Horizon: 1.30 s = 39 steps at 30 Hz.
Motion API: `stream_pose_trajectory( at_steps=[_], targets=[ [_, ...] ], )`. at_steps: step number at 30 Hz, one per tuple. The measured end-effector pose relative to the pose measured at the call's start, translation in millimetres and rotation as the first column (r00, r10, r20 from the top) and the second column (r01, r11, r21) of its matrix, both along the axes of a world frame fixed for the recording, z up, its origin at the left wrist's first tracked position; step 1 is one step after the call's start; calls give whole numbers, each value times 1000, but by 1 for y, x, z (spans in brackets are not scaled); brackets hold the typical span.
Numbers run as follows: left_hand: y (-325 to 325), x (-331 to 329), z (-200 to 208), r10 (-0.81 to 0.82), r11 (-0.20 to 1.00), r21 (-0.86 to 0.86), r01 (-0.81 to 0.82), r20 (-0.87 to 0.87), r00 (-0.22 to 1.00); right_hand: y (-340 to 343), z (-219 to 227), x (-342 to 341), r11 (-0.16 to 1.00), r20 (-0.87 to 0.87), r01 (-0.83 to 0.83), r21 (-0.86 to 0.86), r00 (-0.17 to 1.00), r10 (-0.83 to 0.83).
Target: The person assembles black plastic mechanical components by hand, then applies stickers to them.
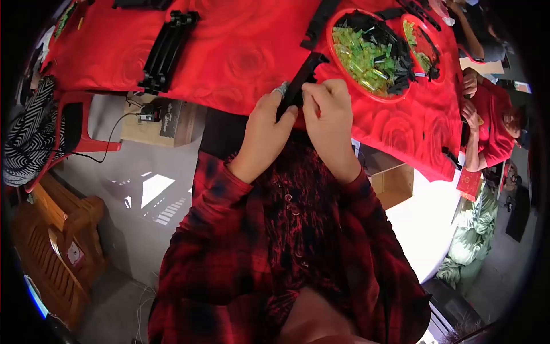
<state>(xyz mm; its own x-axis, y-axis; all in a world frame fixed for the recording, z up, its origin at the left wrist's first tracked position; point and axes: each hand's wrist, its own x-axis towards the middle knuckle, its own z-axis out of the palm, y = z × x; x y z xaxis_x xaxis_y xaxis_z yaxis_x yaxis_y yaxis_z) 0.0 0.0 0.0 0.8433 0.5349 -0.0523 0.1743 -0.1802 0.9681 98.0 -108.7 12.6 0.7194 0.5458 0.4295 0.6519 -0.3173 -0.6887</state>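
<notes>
A long black plastic part [304,73] is gripped in my left hand [264,131], tilted up and away over the table's near edge. The fingers of my right hand [331,114] are pinched together right beside it; whatever is between their tips is hidden. Just beyond my right hand is a round red basin [391,101] holding green-yellow translucent pieces [361,60] and small black pieces [395,46]. Another long black part [319,23] lies on the table ahead of my hands.
A red rose-patterned cloth [246,57] covers the table. Several black parts lie stacked [169,53] at left. A second basin [438,43] stands at right, near a person in red [495,117]. Below are a cardboard box [150,123], a red stool [86,123] and a wooden chair [57,252].
</notes>
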Motion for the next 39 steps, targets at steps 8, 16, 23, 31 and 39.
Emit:
stream_pose_trajectory(
  at_steps=[8,16,23,31,39],
  targets=[
    [5,-3,-9,-33,968,246,42,-37,999,7,-14,-6,997,-212,22,-68,977,-36],
    [9,-5,-12,-107,992,72,107,-9,994,8,-27,-7,1000,-275,-4,-6,961,2],
    [6,-3,1,-147,820,-533,209,157,977,3,-19,-2,998,-189,49,50,981,-38],
    [11,-3,5,-164,784,-592,186,91,982,0,-10,-8,997,-152,70,21,986,-66],
    [3,-2,16,-83,767,-615,184,189,978,-4,4,-8,998,95,61,-9,994,-60]
  ],
)
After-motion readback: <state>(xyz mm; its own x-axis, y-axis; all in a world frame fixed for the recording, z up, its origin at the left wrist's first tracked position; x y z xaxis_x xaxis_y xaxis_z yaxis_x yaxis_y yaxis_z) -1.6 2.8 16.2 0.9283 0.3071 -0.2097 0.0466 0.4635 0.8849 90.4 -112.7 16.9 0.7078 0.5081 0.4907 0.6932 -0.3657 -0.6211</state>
